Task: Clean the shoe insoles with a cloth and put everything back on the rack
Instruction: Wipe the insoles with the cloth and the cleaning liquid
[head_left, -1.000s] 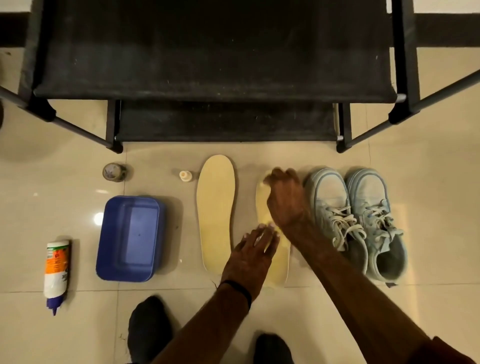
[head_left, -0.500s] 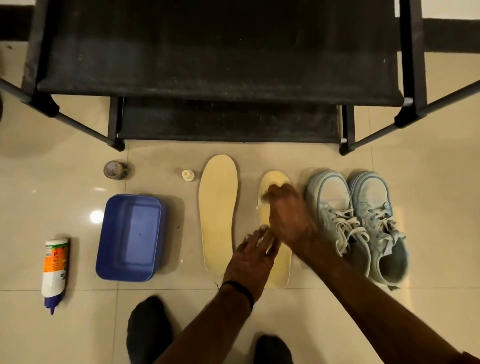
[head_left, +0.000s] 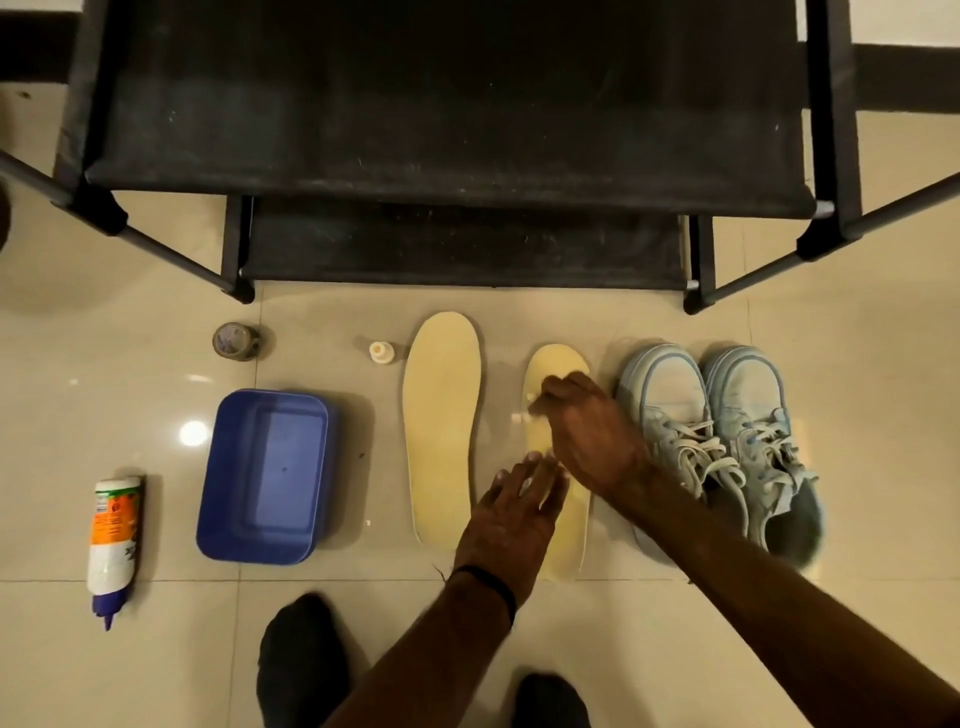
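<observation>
Glossy beige floor tiles (head_left: 675, 649) hold 2 flat yellow foam insoles (head_left: 441, 431), toes toward the black rack (head_left: 447, 104). Left hand (head_left: 511, 514) presses flat; right hand (head_left: 587, 431) curls, contents unclear.

Lighting: warm, dim, from overhead; round glare spot on glossy beige floor tiles (head_left: 156, 312) beside blue plastic tub (head_left: 265, 475). Soft shadows fall right of objects. Right hand (head_left: 587, 431) motion-blurred. Wide-angle bowing bends black fabric shoe rack (head_left: 447, 104) at the edges.

Bare floor (head_left: 498, 395) between the insoles (head_left: 441, 431); sneakers (head_left: 722, 441) close beside.
</observation>
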